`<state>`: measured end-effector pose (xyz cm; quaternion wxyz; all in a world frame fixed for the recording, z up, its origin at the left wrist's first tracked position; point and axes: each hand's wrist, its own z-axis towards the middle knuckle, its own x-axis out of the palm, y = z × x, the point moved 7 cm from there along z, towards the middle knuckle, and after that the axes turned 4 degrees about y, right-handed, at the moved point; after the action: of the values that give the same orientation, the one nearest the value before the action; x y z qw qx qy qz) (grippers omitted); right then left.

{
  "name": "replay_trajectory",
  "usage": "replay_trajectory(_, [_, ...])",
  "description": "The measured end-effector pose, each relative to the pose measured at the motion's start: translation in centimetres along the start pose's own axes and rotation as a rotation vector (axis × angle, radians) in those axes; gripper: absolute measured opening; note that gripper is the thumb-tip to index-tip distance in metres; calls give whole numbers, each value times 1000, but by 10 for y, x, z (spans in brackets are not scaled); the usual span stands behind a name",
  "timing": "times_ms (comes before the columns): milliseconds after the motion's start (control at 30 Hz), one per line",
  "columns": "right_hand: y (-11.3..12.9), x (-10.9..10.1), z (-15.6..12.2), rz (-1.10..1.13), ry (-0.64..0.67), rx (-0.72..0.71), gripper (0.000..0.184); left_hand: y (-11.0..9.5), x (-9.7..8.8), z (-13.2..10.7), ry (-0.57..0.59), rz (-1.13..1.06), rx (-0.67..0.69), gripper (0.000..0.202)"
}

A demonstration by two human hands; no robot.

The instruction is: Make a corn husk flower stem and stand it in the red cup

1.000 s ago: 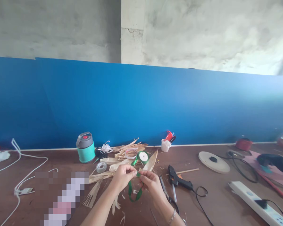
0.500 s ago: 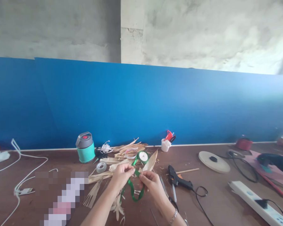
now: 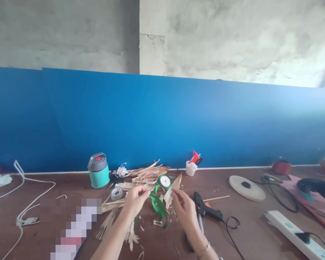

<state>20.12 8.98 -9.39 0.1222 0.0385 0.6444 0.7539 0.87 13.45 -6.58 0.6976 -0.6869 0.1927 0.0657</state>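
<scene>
Green satin ribbon (image 3: 157, 207) in a loose loop just above the brown desk (image 3: 249, 234), gathered in a narrow pinch of the left hand (image 3: 135, 200); right hand (image 3: 184, 211) apart from it, fingers (image 3: 176, 195) half open beside a dried corn husk (image 3: 168, 193). Farther on, a ribbon spool (image 3: 164, 181) among more husks, a hot glue gun (image 3: 206, 210) to the right, a tape roll (image 3: 116, 193) to the left. Beyond, a teal flask (image 3: 98, 171), a white pen cup (image 3: 191, 168) and a blue board (image 3: 162, 119) along the desk's back edge.

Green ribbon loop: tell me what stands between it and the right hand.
A dried husk stands in the way. It lies between the green ribbon loop and the right hand, just at that hand's fingertips. Nothing else visible stands between them.
</scene>
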Motion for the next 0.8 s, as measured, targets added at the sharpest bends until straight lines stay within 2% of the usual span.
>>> replay_trajectory(67, [25,-8,-5,-174,-110,-274,30,0,2,0,11,20,1,23])
replay_trajectory(100, [38,-7,-9,-267,-121,-408,27,0,4,1,21,32,4,22])
replay_trajectory(167, [55,3,-15,-405,-59,-585,29,0,10,0,44,62,16,21])
replay_trajectory(233, [63,14,-18,-479,31,-657,31,-1,15,-2,55,108,36,19])
replay_trajectory(367, [65,27,-18,-541,149,-652,31,-10,21,-9,35,238,104,15])
replay_trajectory(600, [58,41,-13,-630,329,-517,31,-29,25,-20,-14,488,246,17])
replay_trajectory(800, [61,47,-2,-829,437,-414,26,-38,23,-22,-16,613,298,22])
